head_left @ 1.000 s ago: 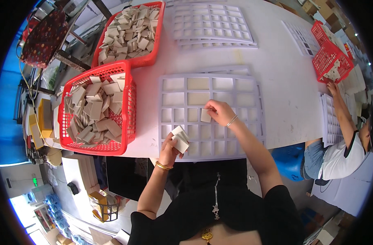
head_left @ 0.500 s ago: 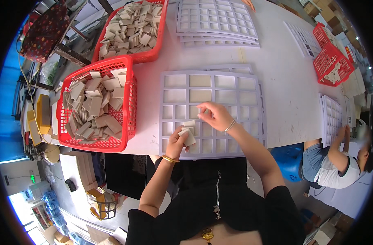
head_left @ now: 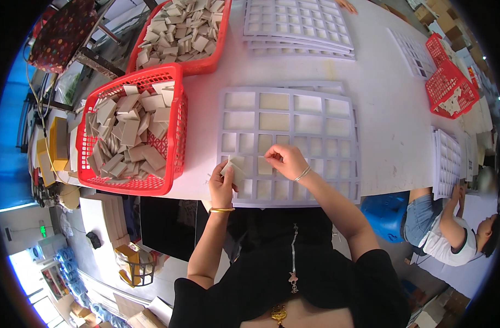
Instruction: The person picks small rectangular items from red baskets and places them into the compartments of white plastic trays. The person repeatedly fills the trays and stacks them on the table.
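White tile (head_left: 265, 165), pinched by the right hand (head_left: 286, 162), lies on that hand's side toward the gridded tray's (head_left: 257, 109) left edge, long side seemingly front-to-back (touching or hovering, unclear); the left hand (head_left: 221, 188), farther off, grips other tiles (head_left: 235, 173) over the tray's near-left corner.

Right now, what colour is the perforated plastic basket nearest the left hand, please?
The basket is red, clearest in the head view.

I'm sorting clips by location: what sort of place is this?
Probably a workshop or assembly room: red baskets heaped with flat pale pieces, white gridded trays on a table, and another person beside similar trays.
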### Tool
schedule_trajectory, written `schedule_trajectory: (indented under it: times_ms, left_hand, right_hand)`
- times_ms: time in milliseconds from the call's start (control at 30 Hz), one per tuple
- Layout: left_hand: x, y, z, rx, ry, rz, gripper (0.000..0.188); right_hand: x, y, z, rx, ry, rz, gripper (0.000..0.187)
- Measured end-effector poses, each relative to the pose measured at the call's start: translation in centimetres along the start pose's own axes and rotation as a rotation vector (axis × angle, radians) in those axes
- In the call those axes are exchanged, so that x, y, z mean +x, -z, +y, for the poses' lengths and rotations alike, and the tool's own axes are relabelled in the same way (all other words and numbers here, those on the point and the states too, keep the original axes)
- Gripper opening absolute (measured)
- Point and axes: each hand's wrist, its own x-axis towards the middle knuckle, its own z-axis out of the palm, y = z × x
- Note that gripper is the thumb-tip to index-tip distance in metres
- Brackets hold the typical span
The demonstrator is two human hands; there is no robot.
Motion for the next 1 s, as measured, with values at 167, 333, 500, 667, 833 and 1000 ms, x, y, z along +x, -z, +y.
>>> schedule_trajectory:
  times_ms: [167,333,500,667,833,1000]
  left_hand:
    - [0.1,0.1,-0.4,0.039,-0.021,-0.023,0.034]
    - [-0.4,-1.3,0.5,0.063,-0.023,-0.017,0.029]
    - [-0.4,-2.0,0.0,0.17,-0.133,-0.231,0.028]
    - [-0.6,-3.2,0.8,0.208,-0.106,-0.259,0.024]
    - [0.8,-0.4,-0.1,-0.019,-0.119,-0.043,0.01]
    - [1.5,2.7,1.8,-0.306,0.013,-0.009,0.012]
  right_hand:
    - [0.2,-0.8,0.6,-0.095,0.069,0.021,0.006]
    - [-0.3,-1.2,0.8,-0.574,0.382,0.148,0.01]
    - [-0.4,0.2,-1.8,0.113,0.135,-0.022,0.013]
    - [-0.9,2.2,-1.4,0.123,0.142,0.139,0.011]
    - [-2.4,4.1,1.2,-0.113,0.069,0.03,0.011]
    - [-2.6,3.3,2.0,-0.094,0.1,0.052,0.009]
